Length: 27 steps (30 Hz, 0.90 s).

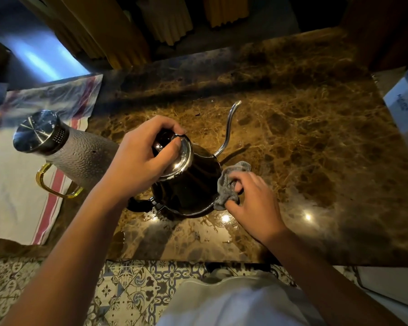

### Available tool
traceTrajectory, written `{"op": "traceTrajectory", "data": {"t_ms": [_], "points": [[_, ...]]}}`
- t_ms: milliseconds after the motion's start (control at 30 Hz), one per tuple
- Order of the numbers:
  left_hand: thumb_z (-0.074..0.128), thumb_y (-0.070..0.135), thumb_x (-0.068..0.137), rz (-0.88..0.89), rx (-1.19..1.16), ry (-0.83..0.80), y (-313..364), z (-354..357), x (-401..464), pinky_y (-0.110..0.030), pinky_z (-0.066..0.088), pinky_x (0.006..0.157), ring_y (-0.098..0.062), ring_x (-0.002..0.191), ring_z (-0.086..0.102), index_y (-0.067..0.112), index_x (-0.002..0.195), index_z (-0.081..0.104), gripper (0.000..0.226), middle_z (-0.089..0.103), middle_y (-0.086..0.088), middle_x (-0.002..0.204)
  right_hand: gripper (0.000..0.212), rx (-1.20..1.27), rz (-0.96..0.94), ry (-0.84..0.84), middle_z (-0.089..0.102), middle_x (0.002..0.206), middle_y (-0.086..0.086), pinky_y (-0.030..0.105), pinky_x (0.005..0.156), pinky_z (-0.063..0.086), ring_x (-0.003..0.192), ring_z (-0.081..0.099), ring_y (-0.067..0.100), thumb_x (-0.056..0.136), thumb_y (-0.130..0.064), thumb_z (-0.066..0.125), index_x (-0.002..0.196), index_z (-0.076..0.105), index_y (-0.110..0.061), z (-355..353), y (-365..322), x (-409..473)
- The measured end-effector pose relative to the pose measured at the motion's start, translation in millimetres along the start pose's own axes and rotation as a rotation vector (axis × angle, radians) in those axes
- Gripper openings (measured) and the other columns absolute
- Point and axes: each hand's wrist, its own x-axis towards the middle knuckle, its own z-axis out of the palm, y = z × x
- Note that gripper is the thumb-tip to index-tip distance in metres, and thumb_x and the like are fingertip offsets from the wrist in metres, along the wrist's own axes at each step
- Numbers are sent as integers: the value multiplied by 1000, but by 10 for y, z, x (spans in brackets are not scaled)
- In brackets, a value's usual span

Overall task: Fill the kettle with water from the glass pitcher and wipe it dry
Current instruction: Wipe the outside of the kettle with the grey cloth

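A dark, shiny gooseneck kettle (193,184) stands on the brown marble counter (304,161), its thin spout curving up and away to the right. My left hand (139,158) grips the silver lid on top of the kettle. My right hand (252,203) holds a bunched grey cloth (229,187) pressed against the kettle's right side. The textured glass pitcher (80,156) with a steel lid and gold handle stands to the left of the kettle, on a towel.
A white towel with red stripes (17,203) covers the counter's left part. A white box (405,102) sits at the right edge. Yellow curtains hang behind the counter. Patterned floor tiles show below the counter's near edge.
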Motion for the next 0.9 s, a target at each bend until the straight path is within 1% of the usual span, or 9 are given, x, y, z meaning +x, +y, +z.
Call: {"op": "traceTrajectory", "data": {"t_ms": [67, 100, 167, 267, 333, 467, 600, 767, 900], "points": [[58, 25, 98, 0, -10, 1, 2, -3, -5, -17, 50, 86, -8, 107, 65, 21, 119, 62, 22, 68, 6, 117, 21, 53, -2, 17, 51, 85, -15, 33, 67, 42, 77, 48, 9, 79, -23, 73, 94, 60, -29, -35, -52, 27], [58, 25, 98, -1, -14, -4, 3, 5, -5, -17, 50, 86, -8, 107, 65, 22, 119, 61, 22, 68, 6, 117, 17, 130, 24, 36, 55, 83, -12, 36, 61, 45, 72, 50, 11, 79, -24, 72, 87, 58, -28, -63, -77, 28], [58, 25, 98, 1, -13, -10, 2, 2, -10, -15, 50, 86, -7, 108, 64, 22, 120, 60, 22, 68, 6, 118, 17, 303, 33, 97, 63, 85, -8, 43, 60, 54, 71, 60, 13, 81, -25, 75, 90, 61, -26, -146, -191, 35], [60, 18, 101, 2, -16, -15, -12, 3, -4, -13, 49, 86, -5, 108, 64, 21, 122, 59, 21, 67, 5, 120, 26, 431, -117, 194, 74, 100, -5, 22, 71, 58, 86, 70, 7, 82, -16, 82, 106, 71, -18, -302, -564, 13], [60, 15, 101, 8, -10, -13, -12, 5, 5, -12, 49, 86, -4, 107, 64, 19, 121, 59, 21, 67, 5, 119, 25, 395, -256, 254, 78, 103, 0, 19, 77, 58, 91, 72, 8, 83, -19, 79, 107, 75, -9, -282, -804, -5], [59, 19, 101, 18, -3, -13, -26, 12, 5, -15, 50, 86, -8, 106, 64, 18, 121, 60, 20, 67, 5, 118, 15, 259, -387, 315, 75, 87, 0, 34, 63, 53, 77, 65, 16, 83, -22, 79, 91, 76, -10, 87, -851, -52], [57, 25, 98, 7, 11, -9, -17, 9, 5, -19, 50, 87, -9, 107, 64, 21, 120, 61, 23, 67, 6, 117, 17, 153, -334, 273, 74, 84, -4, 37, 58, 53, 77, 62, 14, 77, -17, 88, 88, 75, -16, 309, -551, -214], [55, 28, 98, -4, 17, -24, -22, 13, -3, -17, 49, 86, -6, 107, 63, 23, 121, 59, 24, 66, 8, 118, 20, 68, -326, 228, 73, 79, -8, 31, 59, 52, 75, 62, 15, 70, -15, 91, 83, 76, -19, 292, -332, -247], [54, 28, 98, -2, 14, -22, -10, 15, -13, -15, 48, 86, -6, 107, 62, 24, 121, 59, 24, 66, 8, 118, 26, -36, -166, 127, 71, 74, -15, 27, 51, 47, 73, 58, 13, 65, -21, 92, 82, 75, -28, 239, -240, -297]]}}
